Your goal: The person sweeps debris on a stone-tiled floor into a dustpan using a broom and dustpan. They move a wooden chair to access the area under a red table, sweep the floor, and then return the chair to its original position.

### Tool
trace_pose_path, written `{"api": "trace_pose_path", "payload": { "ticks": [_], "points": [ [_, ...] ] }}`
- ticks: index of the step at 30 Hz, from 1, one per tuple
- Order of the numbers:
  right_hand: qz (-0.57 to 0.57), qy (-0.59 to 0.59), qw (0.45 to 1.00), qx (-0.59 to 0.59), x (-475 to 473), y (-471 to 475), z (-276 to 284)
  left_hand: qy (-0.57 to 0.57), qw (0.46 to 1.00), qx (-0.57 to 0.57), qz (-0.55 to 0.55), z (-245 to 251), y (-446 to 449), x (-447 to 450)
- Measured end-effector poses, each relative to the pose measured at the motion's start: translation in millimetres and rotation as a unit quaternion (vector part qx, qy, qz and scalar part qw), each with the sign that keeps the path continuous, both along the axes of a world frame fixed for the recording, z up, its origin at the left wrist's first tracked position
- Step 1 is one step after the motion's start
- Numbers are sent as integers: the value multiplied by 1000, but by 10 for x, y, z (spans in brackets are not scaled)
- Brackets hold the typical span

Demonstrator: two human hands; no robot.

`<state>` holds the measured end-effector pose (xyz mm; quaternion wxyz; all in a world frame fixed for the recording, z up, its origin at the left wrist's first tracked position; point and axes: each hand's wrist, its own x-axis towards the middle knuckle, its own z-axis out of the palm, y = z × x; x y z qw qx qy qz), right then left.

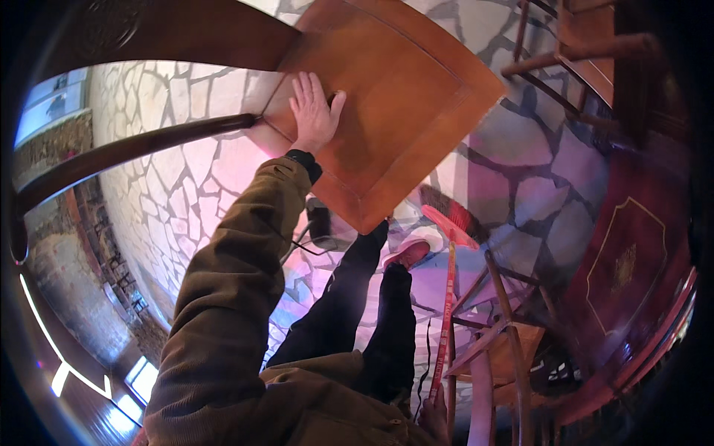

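Observation:
My left hand [316, 111] lies with its fingers spread on the brown seat of a wooden chair [390, 106], near the seat's rear corner. The chair's dark back slat [184, 36] and a curved arm rail [139, 142] reach to the upper left. My right hand [434, 415], low in the picture, is closed around the red handle of a broom [446, 318]. The broom's red head and dark bristles [454, 214] are down at the stone floor, just beyond my shoe [410, 252].
A dark long-handled dustpan [319, 223] stands partly behind the chair seat. Another wooden chair [502, 357] is at the lower right, and more chair frames [580, 61] are at the upper right. A dark red panel with gold lines [625, 267] is at the right. Irregular stone paving [513, 139] covers the floor.

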<state>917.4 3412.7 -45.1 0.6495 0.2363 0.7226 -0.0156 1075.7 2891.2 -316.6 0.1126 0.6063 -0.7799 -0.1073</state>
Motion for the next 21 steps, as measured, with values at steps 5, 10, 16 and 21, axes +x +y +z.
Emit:
{"api": "trace_pose_path", "payload": {
  "ticks": [5,10,16,21],
  "points": [
    [22,17,997,-67,13,259,-321,-64,946,57,-312,263,1220,-778],
    [7,115,987,-115,-145,225,-124,288,761,531,-235,863,1409,-946],
    [-124,206,946,-219,-737,-332,-313,335,857,354,-163,1433,-28,-1621],
    [-222,189,905,-309,-1673,-593,-562,370,865,255,-224,2366,-492,-2811]
  ]
}}
